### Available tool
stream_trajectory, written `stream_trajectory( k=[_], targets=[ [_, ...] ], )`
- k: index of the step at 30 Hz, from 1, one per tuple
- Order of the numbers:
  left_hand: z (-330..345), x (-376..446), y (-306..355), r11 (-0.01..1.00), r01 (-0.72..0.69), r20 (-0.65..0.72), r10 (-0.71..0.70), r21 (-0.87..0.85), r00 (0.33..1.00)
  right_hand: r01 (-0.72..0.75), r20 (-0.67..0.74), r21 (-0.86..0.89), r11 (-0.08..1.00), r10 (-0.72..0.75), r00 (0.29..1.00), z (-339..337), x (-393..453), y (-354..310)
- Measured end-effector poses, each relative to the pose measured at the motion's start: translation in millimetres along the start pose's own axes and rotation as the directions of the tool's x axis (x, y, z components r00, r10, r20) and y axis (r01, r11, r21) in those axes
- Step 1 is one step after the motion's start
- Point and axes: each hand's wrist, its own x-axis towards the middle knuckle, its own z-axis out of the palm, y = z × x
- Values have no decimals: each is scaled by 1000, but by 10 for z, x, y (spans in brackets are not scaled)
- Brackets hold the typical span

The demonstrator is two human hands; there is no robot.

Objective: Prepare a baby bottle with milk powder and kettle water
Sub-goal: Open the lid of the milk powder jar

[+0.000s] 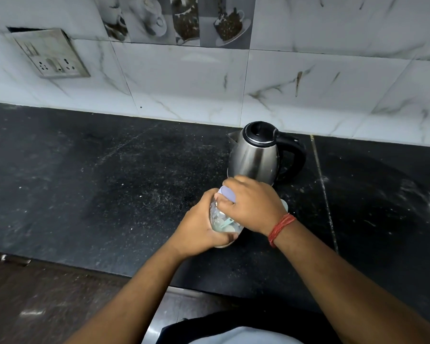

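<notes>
A clear baby bottle (220,220) stands on the black countertop (97,184), just in front of the steel kettle (255,155). My left hand (201,227) wraps around the bottle's body from the left. My right hand (252,202) is clamped over the pale lilac cap (227,193) at the top of the bottle. The bottle's lower part shows whitish contents, partly hidden by my fingers. The kettle's black lid is shut, its spout points left and its handle right.
A small pale round object (284,204) peeks out behind my right wrist; I cannot tell what it is. A tiled wall with a socket plate (51,54) runs along the back. The counter's front edge (124,274) drops to a dark floor at the lower left.
</notes>
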Motion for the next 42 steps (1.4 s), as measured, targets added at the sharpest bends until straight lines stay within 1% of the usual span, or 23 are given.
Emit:
stream_trajectory(
  k=[9,10,12,14,16,17,19,22,25,26,27,28,29,30,31,32,33,34,35,38,39,41,42],
  targets=[
    [-144,136,82,999,-1,59,4,-47,998,49,-27,113,992,-47,999,-93,68,49],
    [-157,146,88,998,5,76,0,-64,997,75,-34,134,988,-71,997,-113,72,60],
    [-175,134,90,989,13,139,7,-148,990,168,-30,197,966,-165,986,-169,81,79],
    [-188,71,104,972,19,214,32,-235,976,262,32,257,930,-280,960,-254,103,80],
    [-206,32,125,949,41,275,50,-314,960,306,113,303,903,-353,929,-348,155,74],
    [-208,36,126,939,50,284,52,-340,957,315,148,315,895,-374,915,-391,187,77],
    [-219,73,123,936,59,269,39,-348,962,299,213,314,901,-374,903,-465,248,111],
    [-242,143,108,953,56,205,6,-298,979,245,289,330,912,-345,893,-555,270,174],
    [-261,179,84,970,34,174,9,-243,985,251,293,468,847,-417,860,-566,249,166],
    [-260,182,82,973,32,167,7,-229,986,233,280,509,828,-416,865,-554,245,159],
    [-254,188,85,975,32,159,3,-220,987,214,243,536,817,-392,887,-541,245,151],
    [-251,192,89,977,32,148,0,-212,989,200,186,523,829,-341,922,-530,249,144],
    [-247,195,92,978,32,135,-3,-207,991,183,140,460,869,-274,951,-521,258,137],
    [-246,196,91,979,32,124,-6,-202,992,149,136,342,928,-206,969,-520,268,124],
    [-247,197,86,980,34,116,-11,-198,993,108,169,205,973,-144,975,-521,275,107],
    [-250,196,80,980,37,114,-15,-195,993,75,212,100,992,-95,973,-521,277,94],
    [-251,198,73,980,41,118,-18,-194,993,61,238,58,996,-73,969,-510,278,93],
    [-249,194,68,981,41,124,-17,-190,992,59,253,72,996,-76,964,-490,276,106],
    [-242,192,62,982,40,128,-16,-186,992,71,253,136,988,-104,962,-470,272,124],
    [-219,170,54,981,44,120,-21,-188,993,92,292,402,911,-223,930,-464,240,164],
    [-214,166,49,980,44,117,-22,-193,993,88,294,462,882,-246,924,-467,228,169],
    [-213,163,48,980,46,119,-23,-193,993,72,254,494,867,-223,941,-454,221,169],
    [-213,163,53,981,44,121,-21,-188,992,64,228,456,888,-186,956,-435,225,171]
  ],
)
